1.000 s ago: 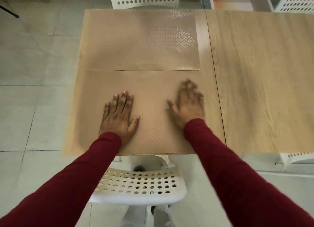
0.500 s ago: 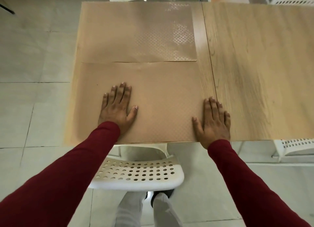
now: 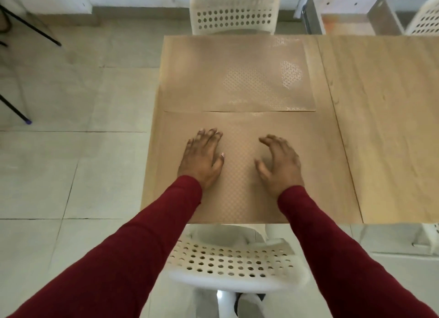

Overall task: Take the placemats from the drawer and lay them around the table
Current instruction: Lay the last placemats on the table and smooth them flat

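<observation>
Two tan placemats with a fine diamond pattern lie flat on the wooden table (image 3: 384, 127). The near placemat (image 3: 240, 199) reaches the table's front edge; the far placemat (image 3: 232, 75) lies just beyond it, their edges meeting. My left hand (image 3: 202, 158) rests palm down on the near placemat, fingers fairly straight. My right hand (image 3: 279, 162) hovers over or lightly touches the same mat to the right, fingers loosely bent, holding nothing. Both arms wear dark red sleeves.
A white perforated chair (image 3: 237, 263) stands tucked at the near edge below my arms. Another white chair (image 3: 234, 11) faces it across the table; a third (image 3: 425, 18) shows at the top right. Black metal legs (image 3: 19, 108) stand on the tiled floor at left.
My right hand has come back from the mat's right edge toward the middle, fingers now bent. The left hand's fingers have drawn together and its thumb has tucked in. The view has pulled back.
</observation>
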